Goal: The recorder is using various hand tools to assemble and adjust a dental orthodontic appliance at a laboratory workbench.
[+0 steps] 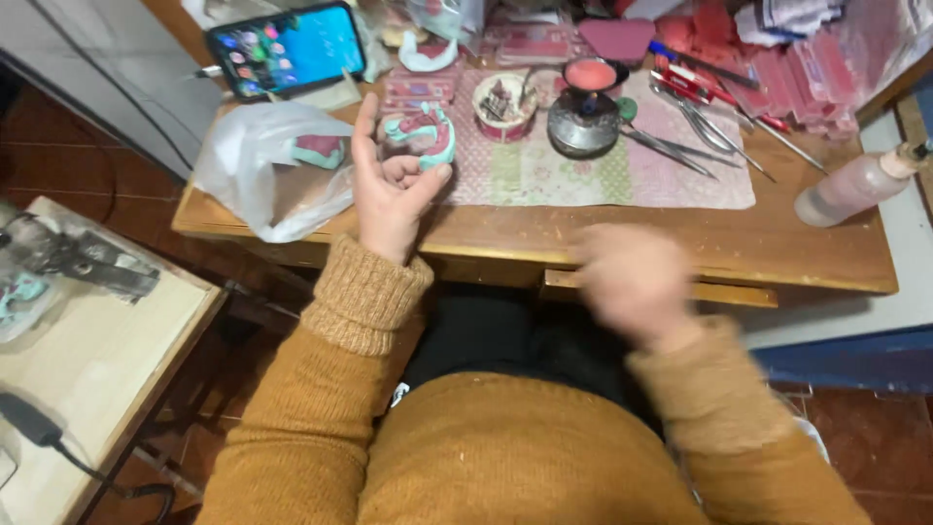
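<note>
left hand (394, 190) – fingers grip teal-and-pink dental cast (425, 136) (hold level) | right hand (632, 277) – blurred, grip unclear | over desk (603, 243)

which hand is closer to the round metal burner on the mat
Right, narrowly. The blurred right hand is below the metal burner, near the desk's front edge. The left hand holds a teal-and-pink dental model off to the burner's left.

Head camera looks steeply down, close over the wooden desk (680, 255).
</note>
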